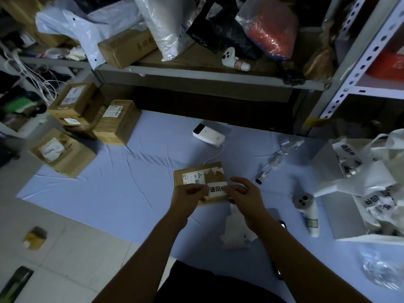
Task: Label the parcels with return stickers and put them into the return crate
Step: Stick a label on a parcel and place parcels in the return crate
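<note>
Floor: blue sheet (pixel 109 182) under parcel (pixel 197 171).
Left hand (pixel 189 193): pinches left end of sticker (pixel 216 189), over parcel.
Right hand (pixel 243 194): pinches right end of sticker.

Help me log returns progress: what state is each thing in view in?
small parcel, closed, sticker across its top.
return sticker, over the parcel, pinched at both ends.
left grip, pinches the sticker's left end.
right grip, pinches its right end.
cardboard boxes, closed, no return stickers visible.
white device, cable attached, screen dark.
grey crate, open, holding stickered white bags.
</note>
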Motion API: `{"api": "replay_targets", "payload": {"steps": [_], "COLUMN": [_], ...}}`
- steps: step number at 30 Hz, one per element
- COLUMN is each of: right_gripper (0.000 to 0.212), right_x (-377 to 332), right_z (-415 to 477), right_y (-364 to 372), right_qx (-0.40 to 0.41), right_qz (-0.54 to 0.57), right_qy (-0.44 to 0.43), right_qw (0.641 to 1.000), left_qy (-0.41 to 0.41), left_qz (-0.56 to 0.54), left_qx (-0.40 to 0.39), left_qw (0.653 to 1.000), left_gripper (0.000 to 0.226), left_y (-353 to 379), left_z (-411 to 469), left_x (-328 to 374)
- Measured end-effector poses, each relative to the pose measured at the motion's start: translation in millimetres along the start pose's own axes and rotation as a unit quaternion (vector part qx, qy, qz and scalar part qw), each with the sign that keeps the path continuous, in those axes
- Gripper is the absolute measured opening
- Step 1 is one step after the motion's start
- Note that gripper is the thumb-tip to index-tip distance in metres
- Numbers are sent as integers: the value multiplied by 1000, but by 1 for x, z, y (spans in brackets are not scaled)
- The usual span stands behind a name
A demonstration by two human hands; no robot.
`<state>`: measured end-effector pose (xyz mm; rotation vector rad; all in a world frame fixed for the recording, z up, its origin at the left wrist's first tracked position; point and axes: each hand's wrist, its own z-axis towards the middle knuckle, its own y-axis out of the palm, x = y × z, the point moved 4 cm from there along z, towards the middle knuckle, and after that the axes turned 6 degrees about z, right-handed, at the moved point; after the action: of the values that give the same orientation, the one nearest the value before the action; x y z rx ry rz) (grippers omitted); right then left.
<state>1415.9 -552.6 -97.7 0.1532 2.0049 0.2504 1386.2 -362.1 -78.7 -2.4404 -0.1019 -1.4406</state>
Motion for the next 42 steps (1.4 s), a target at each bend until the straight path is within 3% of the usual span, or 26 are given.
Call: {"api": "replay_targets", "payload": {"steps": [10,11,15,19,25,28,30,32,36,39,42], "right_gripper": [27,26,22,24,18,20,26,18,11,16,16], "right_x": [1,2,9,8,12,14,17,22,29,34,39], "right_z": [34,39,55,64,66,56,57,64,70,68,67], "right_y": [6,6,8,16,27,27,15,4,2,1,-5], "right_qx": [77,83,114,136,140,173,204,176,71,57,62], "right_qz": [-65,-73,-182,-363,-445,-451,-414,-391,-346,-294,-246], "right_qy": [25,29,9,-65,-95,-118,-117,-116,-132,-99,-58], "right_qw": [995,993,977,919,880,868,879,896,926,949,966], "left_qy": [-78,-66,14,43,74,138,192,220,200,176,107], "left_qz": [-18,3,173,249,284,295,334,361,359,336,383], "left_qx": [-31,-29,-16,7,35,30,9,-6,-28,-10,42], "left_qw": [996,997,985,968,955,945,923,906,911,925,917], "left_gripper": [10,3,11,19,11,10,12,15,32,26,32], "left_y": [13,14,19,20,17,16,16,14,13,9,-8], "left_z": [53,58,77,83,83,82,83,83,81,78,74], "left_x": [-7,-5,-10,-16,-10,-8,-12,-18,-24,-15,-15]}}
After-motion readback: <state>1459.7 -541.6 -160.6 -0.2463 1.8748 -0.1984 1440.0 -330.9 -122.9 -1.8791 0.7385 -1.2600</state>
